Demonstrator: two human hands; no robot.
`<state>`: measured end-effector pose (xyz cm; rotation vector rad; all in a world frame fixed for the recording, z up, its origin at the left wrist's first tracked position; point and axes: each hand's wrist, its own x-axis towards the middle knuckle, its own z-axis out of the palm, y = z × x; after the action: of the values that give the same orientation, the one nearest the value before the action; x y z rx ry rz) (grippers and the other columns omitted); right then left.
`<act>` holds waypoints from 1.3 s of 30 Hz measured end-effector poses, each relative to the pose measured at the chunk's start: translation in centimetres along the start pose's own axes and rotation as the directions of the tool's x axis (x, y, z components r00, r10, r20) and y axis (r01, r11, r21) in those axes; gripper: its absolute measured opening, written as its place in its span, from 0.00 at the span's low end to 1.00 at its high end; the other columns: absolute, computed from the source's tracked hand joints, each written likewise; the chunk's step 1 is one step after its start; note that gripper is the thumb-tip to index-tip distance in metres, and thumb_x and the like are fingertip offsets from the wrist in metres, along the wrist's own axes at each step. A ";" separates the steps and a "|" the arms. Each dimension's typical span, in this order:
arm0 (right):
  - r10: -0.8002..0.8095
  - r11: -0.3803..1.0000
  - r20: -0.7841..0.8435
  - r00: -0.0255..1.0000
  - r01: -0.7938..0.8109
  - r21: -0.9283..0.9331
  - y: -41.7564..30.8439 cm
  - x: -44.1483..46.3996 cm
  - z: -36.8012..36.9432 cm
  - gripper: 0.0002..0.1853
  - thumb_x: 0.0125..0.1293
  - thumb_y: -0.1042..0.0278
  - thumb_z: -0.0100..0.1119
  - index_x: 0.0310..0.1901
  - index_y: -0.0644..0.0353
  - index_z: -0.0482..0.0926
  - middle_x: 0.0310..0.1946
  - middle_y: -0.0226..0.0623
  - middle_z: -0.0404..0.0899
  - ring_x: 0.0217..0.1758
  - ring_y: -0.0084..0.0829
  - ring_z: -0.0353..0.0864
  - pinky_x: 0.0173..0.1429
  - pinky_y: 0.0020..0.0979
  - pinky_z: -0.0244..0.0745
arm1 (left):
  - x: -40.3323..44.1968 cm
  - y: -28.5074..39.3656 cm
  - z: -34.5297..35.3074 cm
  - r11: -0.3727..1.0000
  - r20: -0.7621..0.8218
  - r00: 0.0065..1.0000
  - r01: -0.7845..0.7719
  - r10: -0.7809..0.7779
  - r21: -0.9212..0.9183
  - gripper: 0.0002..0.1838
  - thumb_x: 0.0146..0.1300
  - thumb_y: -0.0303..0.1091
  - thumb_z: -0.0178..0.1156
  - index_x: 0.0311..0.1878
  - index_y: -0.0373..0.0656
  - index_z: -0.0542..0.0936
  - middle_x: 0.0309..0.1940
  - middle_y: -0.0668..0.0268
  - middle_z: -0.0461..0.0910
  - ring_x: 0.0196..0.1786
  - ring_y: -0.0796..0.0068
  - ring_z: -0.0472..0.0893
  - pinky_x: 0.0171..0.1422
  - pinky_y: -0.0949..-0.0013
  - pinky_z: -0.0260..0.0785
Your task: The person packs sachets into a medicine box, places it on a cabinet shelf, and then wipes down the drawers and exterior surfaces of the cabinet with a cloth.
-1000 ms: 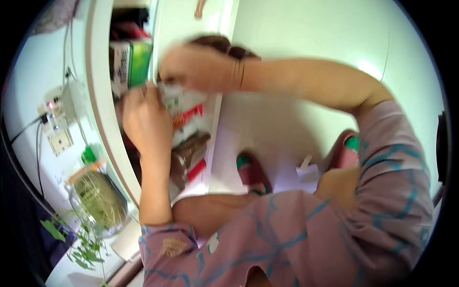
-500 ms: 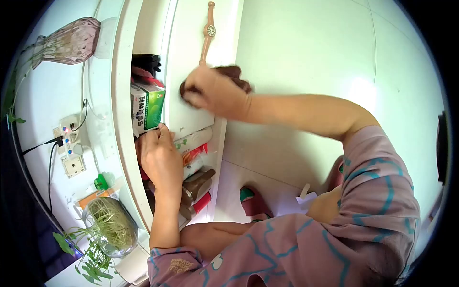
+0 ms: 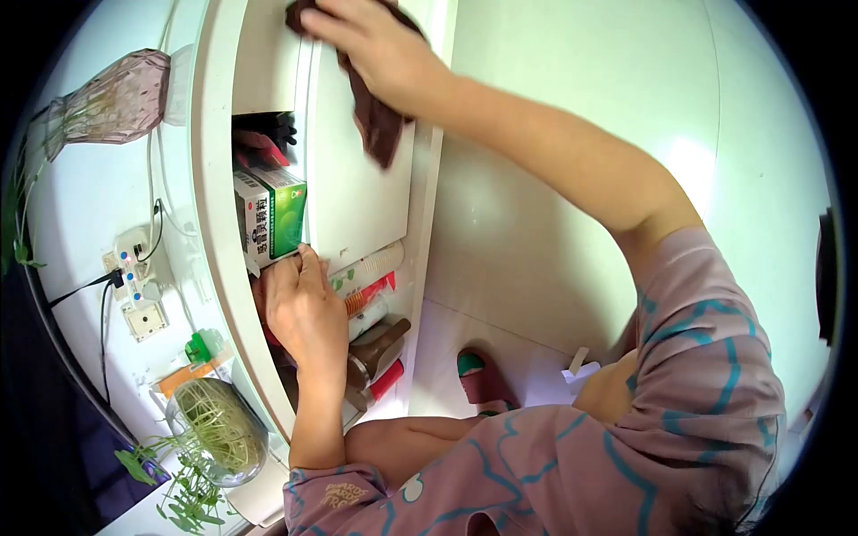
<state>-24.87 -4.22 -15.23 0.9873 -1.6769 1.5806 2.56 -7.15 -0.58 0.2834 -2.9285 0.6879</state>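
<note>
My right hand [image 3: 384, 55] grips a dark brown cloth [image 3: 380, 134] over the upper part of a white cabinet panel [image 3: 366, 201]. One end of the cloth hangs down across the panel; the other reaches past my fingertips. Bent fingers of my left hand [image 3: 308, 308] reach into the cabinet opening by the panel's lower corner, just below a green and white medicine box [image 3: 284, 213]. What those fingertips grip, if anything, is hidden. The panel's tan handle is out of sight behind my right hand and the cloth.
Stacked paper cups [image 3: 380, 261], a brown object [image 3: 380, 348] and a red item [image 3: 386, 380] lie below the panel. On the cabinet top stand a pink glass vase [image 3: 121, 98], a round glass plant bowl [image 3: 219, 429] and a power strip [image 3: 134, 268]. A slipper [image 3: 483, 380] is on the tiled floor.
My right hand has moved up the panel with the cloth, covering the tan handle that showed before. My left hand stays at the panel's corner. The whole view has shifted slightly.
</note>
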 end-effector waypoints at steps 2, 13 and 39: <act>0.013 0.999 -0.230 0.973 -0.002 0.047 -0.6 3.8 -0.9 0.09 0.64 0.81 0.54 0.46 0.68 0.75 0.47 0.51 0.77 0.55 0.52 0.74 0.62 0.43 0.70 | 0.0 -0.1 0.1 1.000 -0.003 1.000 -0.007 0.007 0.004 0.11 0.57 0.22 0.66 0.44 0.31 0.86 0.30 0.57 0.78 0.37 0.55 0.79 0.43 0.57 0.72; 0.404 0.716 0.195 0.893 -0.442 0.540 -6.0 5.3 0.2 0.25 0.59 0.65 0.61 0.59 0.59 0.79 0.54 0.51 0.79 0.56 0.47 0.81 0.63 0.42 0.76 | 0.0 -0.1 0.0 1.000 0.008 1.000 0.023 -0.023 -0.006 0.14 0.54 0.22 0.68 0.45 0.31 0.86 0.31 0.57 0.78 0.37 0.55 0.79 0.43 0.57 0.72; -0.246 0.960 0.266 0.932 0.197 0.198 -4.9 3.4 -1.7 0.14 0.61 0.73 0.57 0.47 0.55 0.86 0.49 0.34 0.81 0.58 0.36 0.75 0.60 0.37 0.73 | 0.2 -0.2 0.0 1.000 0.020 1.000 0.003 -0.003 -0.009 0.12 0.55 0.23 0.68 0.44 0.32 0.86 0.31 0.58 0.79 0.37 0.56 0.80 0.45 0.58 0.73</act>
<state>-22.59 -2.93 -9.59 1.5026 -1.5660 1.4990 2.39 -7.37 -0.47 0.2952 -2.9487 0.6756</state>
